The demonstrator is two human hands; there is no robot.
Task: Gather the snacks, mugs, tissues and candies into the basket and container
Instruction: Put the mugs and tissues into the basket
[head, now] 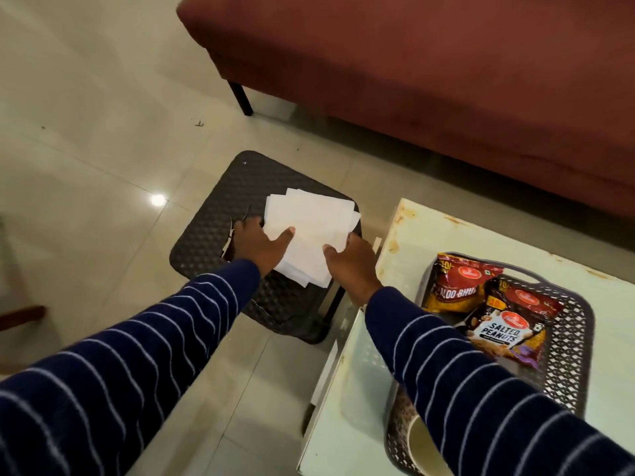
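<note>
Fanning out a bit, the white tissues (pixel 307 231) sit in a loose stack on the dark stool (pixel 206 235). Left hand (pixel 259 247) and right hand (pixel 354 266) pinch the stack's two sides, thumbs on top.

I see my left hand (pixel 256 247) and right hand (pixel 354 266) gripping a stack of white tissues (pixel 305 235) over a dark woven stool (pixel 220 214). On the worktop (pixel 395 242) to the right, a perforated basket (pixel 570 352) holds snack packets (pixel 494 324) and a mug (pixel 426 448).
</note>
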